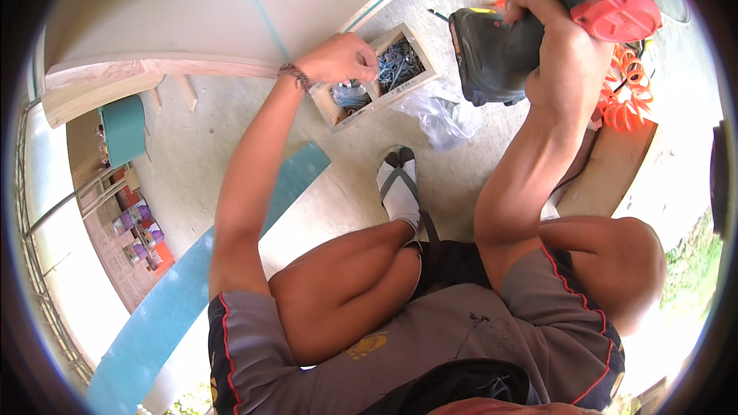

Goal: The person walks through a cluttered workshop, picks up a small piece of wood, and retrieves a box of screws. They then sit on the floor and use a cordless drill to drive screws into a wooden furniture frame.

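Roughly: my left hand [338, 58] is dipped into the near-left compartment of 1 wooden box [378, 75] on the concrete floor [231, 146], fingers curled on screws [350, 94]; whether it has pinched any I cannot tell. Screws look small, hard, sharp; pinch by the shank. My right hand [557, 38] is clamped on 1 cordless drill [492, 54], heavy-looking, held by its handle. 2 compartments, 1 plastic bag [442, 111].

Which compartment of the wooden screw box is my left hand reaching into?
The left hand is in the left compartment of the wooden box; the right compartment, full of screws, is untouched.
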Motion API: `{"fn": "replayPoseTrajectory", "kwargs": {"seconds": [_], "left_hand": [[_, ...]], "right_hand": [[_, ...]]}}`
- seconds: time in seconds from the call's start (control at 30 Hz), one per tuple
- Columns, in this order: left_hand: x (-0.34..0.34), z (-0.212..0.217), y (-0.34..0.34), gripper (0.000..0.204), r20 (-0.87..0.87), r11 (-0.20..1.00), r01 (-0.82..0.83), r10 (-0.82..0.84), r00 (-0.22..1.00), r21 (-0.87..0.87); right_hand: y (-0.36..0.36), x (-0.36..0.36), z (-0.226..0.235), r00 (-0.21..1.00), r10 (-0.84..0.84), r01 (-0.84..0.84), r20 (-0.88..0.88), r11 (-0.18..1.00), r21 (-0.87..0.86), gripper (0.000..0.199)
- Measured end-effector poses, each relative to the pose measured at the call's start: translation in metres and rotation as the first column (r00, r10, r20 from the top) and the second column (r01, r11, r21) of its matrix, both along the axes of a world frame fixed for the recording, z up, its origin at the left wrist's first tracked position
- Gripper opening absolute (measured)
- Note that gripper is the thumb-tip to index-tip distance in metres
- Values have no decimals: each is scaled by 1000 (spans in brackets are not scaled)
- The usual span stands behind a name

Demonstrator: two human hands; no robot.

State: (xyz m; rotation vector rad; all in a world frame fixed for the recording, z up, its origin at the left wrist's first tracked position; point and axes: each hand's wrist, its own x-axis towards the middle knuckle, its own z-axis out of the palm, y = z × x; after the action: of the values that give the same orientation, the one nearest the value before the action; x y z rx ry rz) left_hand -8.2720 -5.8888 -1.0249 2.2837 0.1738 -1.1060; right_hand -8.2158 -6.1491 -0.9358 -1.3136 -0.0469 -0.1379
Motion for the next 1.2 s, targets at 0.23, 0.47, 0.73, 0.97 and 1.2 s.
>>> {"fn": "replayPoseTrajectory", "kwargs": {"seconds": [0.23, 0.47, 0.73, 0.97, 1.2], "left_hand": [[-44, 25, 31, 18, -121, 412, -498, 666, 736, -763], [-95, 90, 26, 47, -131, -110, -78, 929, 346, -991], [-118, 139, 44, 34, -49, -47, 52, 998, -45, -998], [-122, 184, 43, 31, -241, -230, 114, 966, -93, -966], [-128, 205, 58, 28, -274, -273, 60, 962, -10, -960]], "right_hand": [[7, -10, 9, 978, 208, -207, -15, 978, 25, 28], [33, -44, 28, 786, 613, -612, 88, 790, -36, 54], [95, -105, 68, 628, 769, -753, 121, 640, -152, 80], [126, -124, 108, 526, 809, -684, 264, 587, -434, 89], [135, -125, 127, 531, 818, -612, 224, 552, -566, 86]]}}
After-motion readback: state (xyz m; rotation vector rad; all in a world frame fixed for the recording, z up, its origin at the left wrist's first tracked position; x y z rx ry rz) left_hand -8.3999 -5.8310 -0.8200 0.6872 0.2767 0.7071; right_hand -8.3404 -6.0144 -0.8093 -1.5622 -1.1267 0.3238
